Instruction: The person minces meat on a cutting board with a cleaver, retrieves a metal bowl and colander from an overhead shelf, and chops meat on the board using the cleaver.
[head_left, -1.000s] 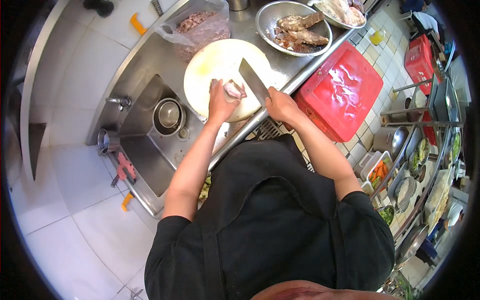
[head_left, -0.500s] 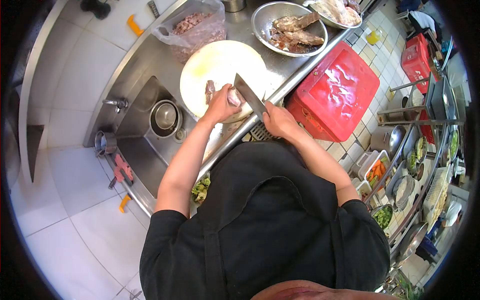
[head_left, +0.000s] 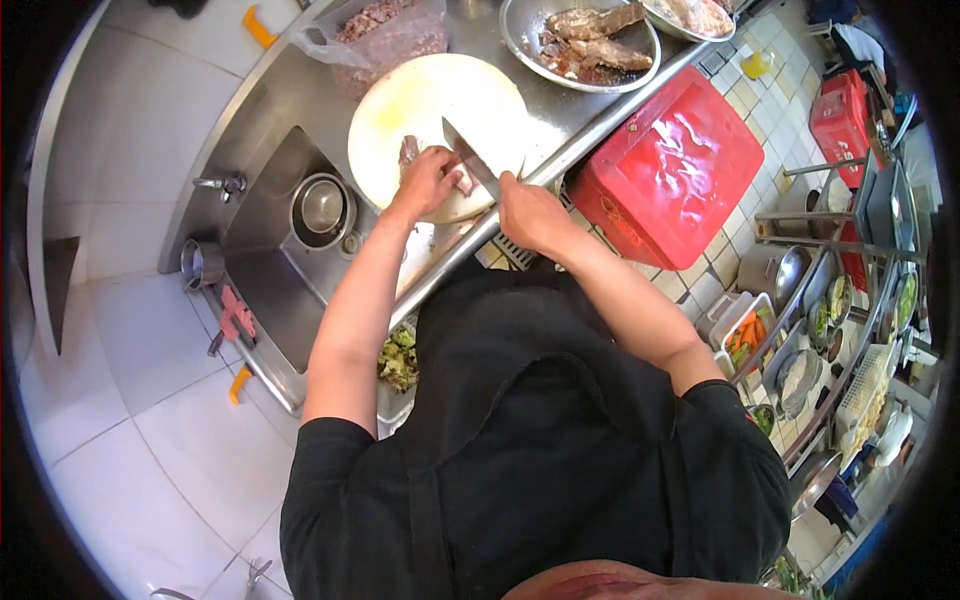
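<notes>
Beneath the left hand (head_left: 428,182), a pale piece of meat (head_left: 464,182) is largely covered; whether the bent fingers pinch it or merely press, one cannot tell. The right hand (head_left: 533,213) is wrapped around the knife (head_left: 470,158), hiding the handle, its blade close beside that piece. A darker piece (head_left: 409,149) shows past the knuckles. Both lie on a round cutting board (head_left: 450,90), near the counter's front edge (head_left: 450,265), its pale surface stretching to the far rim. Beyond, the top frame cuts off a plastic bag (head_left: 405,42) and a steel bowl (head_left: 522,48).

Meat (head_left: 409,151) lies on the chopping board (head_left: 440,88), sink (head_left: 262,262) leftward, bin (head_left: 682,175) rightward.
</notes>
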